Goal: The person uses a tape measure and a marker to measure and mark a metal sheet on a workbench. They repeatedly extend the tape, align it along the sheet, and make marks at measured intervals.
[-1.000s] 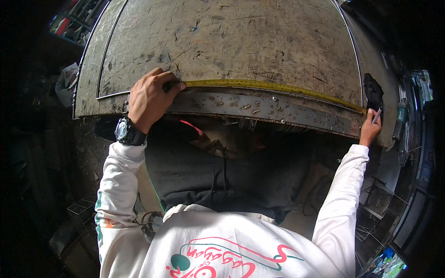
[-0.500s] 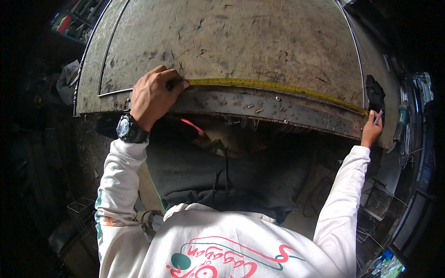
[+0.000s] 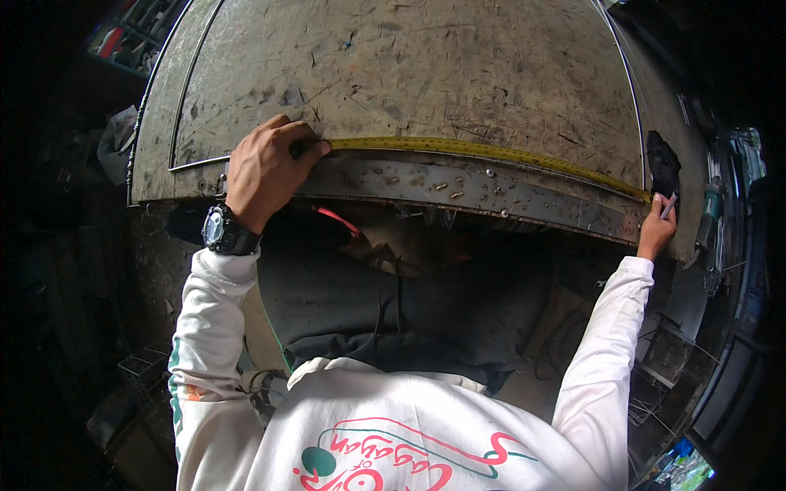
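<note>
A yellow tape measure (image 3: 458, 148) stretches between my hands along the near edge of the worn workbench (image 3: 409, 74). My left hand (image 3: 268, 170) is closed around a dark case at the tape's left end, mostly hidden by the fingers. At the far right, my right hand (image 3: 656, 230) pinches the other end of the tape at the bench corner. A slim pale marking stick (image 3: 669, 204) pokes out between its fingers. Beneath the tape lies a thin metal rod frame (image 3: 183, 106), its sides running away up the bench.
A steel strip (image 3: 491, 193) with bolts edges the bench's near side. Beyond my right hand lie a black cloth-like thing (image 3: 662, 164) and a teal power tool (image 3: 711, 209). A wire rack (image 3: 667, 356) stands low on the right. Shelving (image 3: 135, 41) fills the far left.
My left hand has shifted very slightly left, with the tape still stretched. The right hand stays in place.
</note>
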`<state>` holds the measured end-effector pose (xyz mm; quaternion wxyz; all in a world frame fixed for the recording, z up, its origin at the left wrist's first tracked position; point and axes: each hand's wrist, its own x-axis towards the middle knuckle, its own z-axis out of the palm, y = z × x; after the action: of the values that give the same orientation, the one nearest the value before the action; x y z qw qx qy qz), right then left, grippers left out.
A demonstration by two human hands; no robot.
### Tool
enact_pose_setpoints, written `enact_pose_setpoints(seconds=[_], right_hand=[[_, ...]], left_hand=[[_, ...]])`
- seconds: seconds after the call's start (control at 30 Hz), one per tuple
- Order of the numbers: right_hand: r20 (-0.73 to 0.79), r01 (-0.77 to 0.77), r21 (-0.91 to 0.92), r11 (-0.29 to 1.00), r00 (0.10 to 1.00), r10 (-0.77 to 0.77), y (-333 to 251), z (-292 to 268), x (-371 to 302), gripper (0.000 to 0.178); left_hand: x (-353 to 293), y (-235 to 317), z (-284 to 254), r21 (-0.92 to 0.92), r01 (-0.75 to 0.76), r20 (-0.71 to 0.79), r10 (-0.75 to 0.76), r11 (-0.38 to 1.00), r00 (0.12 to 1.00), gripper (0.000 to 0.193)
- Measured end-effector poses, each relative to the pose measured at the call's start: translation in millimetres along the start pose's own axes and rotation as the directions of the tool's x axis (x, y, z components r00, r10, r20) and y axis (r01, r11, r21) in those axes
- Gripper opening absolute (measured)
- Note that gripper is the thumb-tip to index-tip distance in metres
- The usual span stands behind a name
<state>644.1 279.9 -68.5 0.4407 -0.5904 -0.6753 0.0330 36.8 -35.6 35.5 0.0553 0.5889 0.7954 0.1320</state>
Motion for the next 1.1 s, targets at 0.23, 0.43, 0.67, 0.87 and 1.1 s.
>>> enact_pose_setpoints(seconds=[0.23, 0.43, 0.67, 0.87, 1.1], right_hand=[[0.013, -0.029, -0.003, 1.0, 0.999, 0.029, 1, 3, 0, 0.023], [0.007, -0.031, -0.011, 0.999, 0.999, 0.031, -1, 1, -1, 0.024], [0.016, -0.029, -0.042, 0.999, 0.999, 0.03, -6, -1, -1, 0.024], [0.008, -0.045, -0.03, 0.999, 0.999, 0.046, -11, 0, -3, 0.024], [0.027, -0.056, -0.015, 0.998, 0.998, 0.056, -2, -2, 0, 0.029]], left_hand=[[-1, -1, -2, 0.01, 0.012, 0.002, -0.012, 1.0, 1.0, 0.031], [-1, 1, -2, 0.012, 0.002, -0.006, -0.002, 1.0, 1.0, 0.03], [0, 1, -1, 0.008, 0.011, -0.003, -0.011, 1.0, 1.0, 0.029], [-1, 0, -1, 0.052, 0.009, 0.029, -0.011, 0.999, 1.0, 0.025], [-1, 1, -2, 0.042, 0.0, 0.01, 0.0, 0.999, 1.0, 0.024]])
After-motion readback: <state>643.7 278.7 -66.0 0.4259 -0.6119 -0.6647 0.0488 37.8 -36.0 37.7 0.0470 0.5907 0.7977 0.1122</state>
